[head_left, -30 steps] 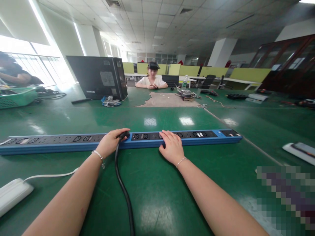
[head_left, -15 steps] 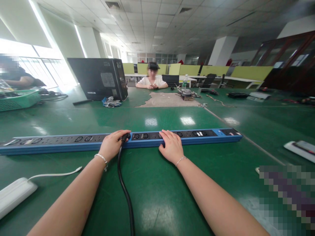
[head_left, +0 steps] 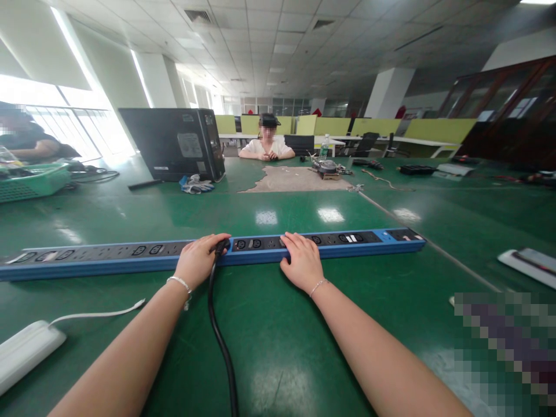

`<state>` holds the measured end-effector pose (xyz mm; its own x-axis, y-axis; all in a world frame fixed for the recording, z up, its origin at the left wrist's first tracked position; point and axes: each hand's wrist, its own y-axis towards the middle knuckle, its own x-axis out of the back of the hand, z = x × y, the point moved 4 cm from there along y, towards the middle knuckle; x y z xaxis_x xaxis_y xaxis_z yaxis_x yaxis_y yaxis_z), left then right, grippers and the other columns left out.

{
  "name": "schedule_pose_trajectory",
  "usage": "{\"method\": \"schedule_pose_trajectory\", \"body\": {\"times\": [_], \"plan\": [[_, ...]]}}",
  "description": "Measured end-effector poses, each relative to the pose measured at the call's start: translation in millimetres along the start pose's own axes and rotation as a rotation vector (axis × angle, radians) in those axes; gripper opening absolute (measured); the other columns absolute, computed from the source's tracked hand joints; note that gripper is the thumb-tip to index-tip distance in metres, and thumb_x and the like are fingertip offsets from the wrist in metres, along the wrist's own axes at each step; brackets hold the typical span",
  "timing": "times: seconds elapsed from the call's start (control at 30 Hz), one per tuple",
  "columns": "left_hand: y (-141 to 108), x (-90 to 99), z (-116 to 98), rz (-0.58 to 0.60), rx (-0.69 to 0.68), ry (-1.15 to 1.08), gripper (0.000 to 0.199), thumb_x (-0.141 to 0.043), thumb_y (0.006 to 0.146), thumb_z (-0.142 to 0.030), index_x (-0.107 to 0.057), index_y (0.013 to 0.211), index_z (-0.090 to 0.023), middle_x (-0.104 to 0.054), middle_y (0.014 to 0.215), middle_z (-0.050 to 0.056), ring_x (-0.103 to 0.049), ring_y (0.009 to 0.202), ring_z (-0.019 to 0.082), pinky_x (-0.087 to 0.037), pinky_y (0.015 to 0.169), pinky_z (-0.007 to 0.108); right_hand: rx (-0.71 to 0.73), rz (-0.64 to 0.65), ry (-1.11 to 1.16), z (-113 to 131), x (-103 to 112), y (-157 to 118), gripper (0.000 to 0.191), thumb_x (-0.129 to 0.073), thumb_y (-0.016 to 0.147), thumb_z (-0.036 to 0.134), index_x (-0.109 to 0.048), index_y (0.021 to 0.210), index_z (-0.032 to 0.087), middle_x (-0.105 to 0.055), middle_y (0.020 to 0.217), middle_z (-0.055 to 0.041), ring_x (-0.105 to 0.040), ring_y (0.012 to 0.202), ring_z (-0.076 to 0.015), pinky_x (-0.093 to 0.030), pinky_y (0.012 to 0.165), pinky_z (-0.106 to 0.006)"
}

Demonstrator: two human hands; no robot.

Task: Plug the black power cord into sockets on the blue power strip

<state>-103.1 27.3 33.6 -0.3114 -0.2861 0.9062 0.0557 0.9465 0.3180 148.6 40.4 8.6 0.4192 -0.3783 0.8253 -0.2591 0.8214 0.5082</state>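
Observation:
A long blue power strip (head_left: 256, 257) with a black socket face lies across the green table in front of me. From its middle a thick black power cable (head_left: 219, 331) leaves the strip and runs down toward the bottom edge of the view. Beside the cable's end, my left hand (head_left: 200, 255) is closed over the strip, its fingers on the top and partly over the cable's base. My right hand (head_left: 300, 255) grips the strip farther right, fingers across the socket face and thumb against the front side.
At left lies a white power strip (head_left: 35, 350) with a white cord. Behind are a green basket (head_left: 37, 184), a black computer case (head_left: 167, 145) and gloves (head_left: 196, 185). One person (head_left: 266, 145) sits across the table, another (head_left: 30, 139) at far left. A white device (head_left: 530, 267) lies right.
The view has tilted very slightly, so everything sits a little lower. Both hands keep their places on the strip, and the cable lies as before.

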Motion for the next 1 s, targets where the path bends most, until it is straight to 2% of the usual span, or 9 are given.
{"method": "schedule_pose_trajectory", "body": {"times": [0.17,0.33,0.6,0.77,0.83,0.93,1.0], "plan": [[-3,-5.1,2,-0.067,-0.032,0.015,0.035,-0.043,0.086,-0.039,-0.056,0.117,-0.032,-0.063,0.118,0.001,-0.057,0.108,0.020,-0.041,0.093,0.035,0.005,0.002,0.001,0,0,0,0.052,-0.050,0.073,0.022,-0.053,0.125,0.021,-0.051,0.134,-0.0023,-0.039,0.124,-0.0204,-0.022,0.106,-0.038],[-4,-6.8,2,-0.126,-0.038,0.028,0.037,-0.043,0.085,-0.048,-0.056,0.116,-0.032,-0.066,0.112,0.000,-0.060,0.102,0.020,-0.042,0.091,0.036,0.010,-0.008,-0.012,0,0,0,0.052,-0.049,0.074,0.023,-0.052,0.126,0.021,-0.051,0.133,-0.0017,-0.039,0.124,-0.0199,-0.022,0.106,-0.038],[-7,-7.6,-1,-0.190,-0.060,0.048,0.034,-0.043,0.086,-0.045,-0.057,0.114,-0.032,-0.067,0.110,0.001,-0.061,0.102,0.020,-0.041,0.091,0.036,0.006,-0.001,-0.017,0,-1,0,0.052,-0.049,0.074,0.023,-0.053,0.125,0.021,-0.051,0.133,-0.0015,-0.039,0.124,-0.0202,-0.023,0.105,-0.038],[-9,-8.7,-3,-0.254,-0.081,-0.022,0.031,-0.046,0.085,-0.041,-0.059,0.111,-0.030,-0.068,0.106,0.002,-0.060,0.102,0.020,-0.039,0.095,0.038,0.006,-0.001,-0.017,0,0,-1,0.052,-0.048,0.074,0.023,-0.053,0.125,0.021,-0.051,0.133,-0.0018,-0.039,0.124,-0.0202,-0.023,0.105,-0.038],[-8,-3.1,1,-0.340,-0.005,-0.126,0.032,-0.046,0.085,-0.040,-0.058,0.112,-0.027,-0.068,0.105,0.003,-0.062,0.097,0.020,-0.042,0.090,0.036,0.007,0.000,-0.017,-1,0,0,0.051,-0.049,0.074,0.023,-0.053,0.125,0.021,-0.051,0.133,-0.0021,-0.039,0.124,-0.0200,-0.023,0.105,-0.037],[-9,11.6,14,-0.503,0.199,-0.255,0.038,-0.044,0.085,-0.041,-0.053,0.118,-0.026,-0.066,0.107,0.003,-0.062,0.092,0.019,-0.046,0.082,0.033,0.013,0.003,-0.018,0,0,0,0.052,-0.050,0.074,0.023,-0.052,0.125,0.021,-0.051,0.133,-0.0023,-0.039,0.125,-0.0197,-0.023,0.105,-0.037],[-7,20.0,21,-0.476,0.213,-0.237,0.039,-0.044,0.084,-0.043,-0.052,0.119,-0.027,-0.064,0.110,0.003,-0.060,0.099,0.020,-0.045,0.087,0.033,0.016,0.003,-0.020,0,0,0,0.051,-0.050,0.074,0.023,-0.052,0.126,0.021,-0.051,0.133,-0.0024,-0.039,0.125,-0.0197,-0.023,0.105,-0.037]]}}
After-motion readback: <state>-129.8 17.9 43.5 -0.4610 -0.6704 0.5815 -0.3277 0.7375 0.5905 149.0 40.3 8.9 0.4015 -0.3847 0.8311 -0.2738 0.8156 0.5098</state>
